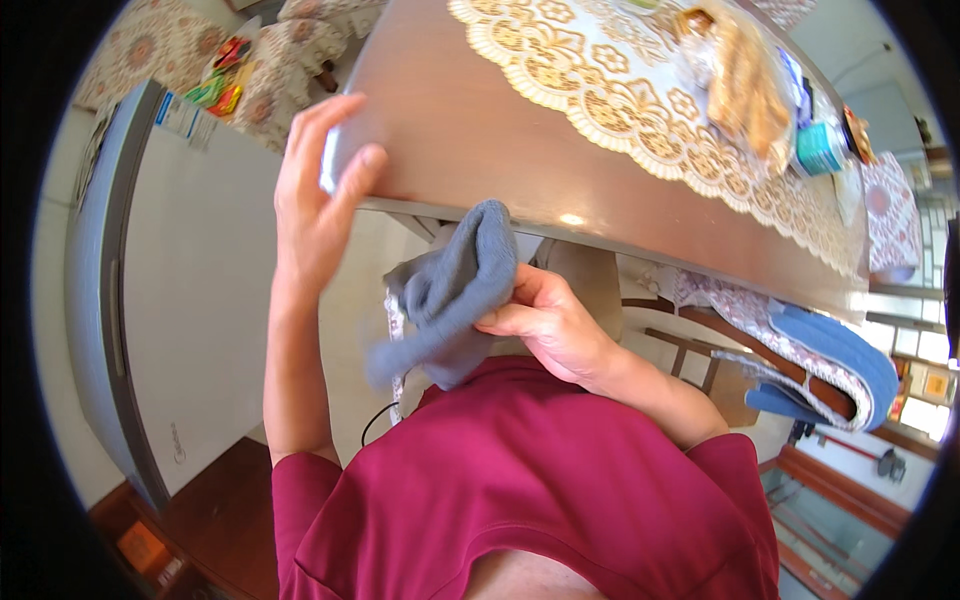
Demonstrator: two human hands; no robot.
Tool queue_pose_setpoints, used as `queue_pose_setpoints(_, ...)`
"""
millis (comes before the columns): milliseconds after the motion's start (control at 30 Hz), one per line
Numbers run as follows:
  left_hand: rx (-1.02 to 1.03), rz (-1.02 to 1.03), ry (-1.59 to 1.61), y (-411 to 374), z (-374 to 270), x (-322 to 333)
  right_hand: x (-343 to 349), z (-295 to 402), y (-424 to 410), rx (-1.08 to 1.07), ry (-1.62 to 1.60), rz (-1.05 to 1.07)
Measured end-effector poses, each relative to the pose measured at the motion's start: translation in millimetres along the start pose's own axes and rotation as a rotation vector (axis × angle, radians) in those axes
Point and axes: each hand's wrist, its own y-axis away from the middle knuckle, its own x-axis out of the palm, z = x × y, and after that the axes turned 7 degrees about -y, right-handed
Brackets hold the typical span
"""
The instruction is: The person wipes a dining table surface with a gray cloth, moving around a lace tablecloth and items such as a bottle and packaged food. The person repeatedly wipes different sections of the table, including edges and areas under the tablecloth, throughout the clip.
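My right hand (555, 322) pinches a bunched grey-blue cloth (465, 277) between thumb and fingers, in front of my body and just off the table's near edge. The cloth hangs in loose folds, and its lower left end is blurred. My left hand (322, 169) is raised at the near left corner of the brown wooden table (442, 142), fingers apart and holding nothing. Whether its fingertips touch the tabletop, I cannot tell.
A gold-and-white lace tablecloth (630, 112) covers the table's far part, with a plastic bag (742, 90) and a teal-labelled container (821, 148) on it. At left stands a grey refrigerator (202, 285). Blue fabric (840, 352) hangs over a wooden chair at right.
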Motion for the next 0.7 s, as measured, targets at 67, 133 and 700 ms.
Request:
queue_pose_setpoints(67,0.006,0.146,0.163,29.4,-13.8,-13.9,3.9,9.0,0.7,-0.007,-0.063,0.042)
queue_pose_setpoints(133,-0.218,0.312,0.633,63.6,-32.8,-12.1,2.3,11.4,2.1,0.01,-0.125,0.034)
queue_pose_setpoints(700,-1.151,-0.128,1.099,152.3,10.8,55.7,-35.0,97.0,1.9,-0.637,0.984,-0.161)
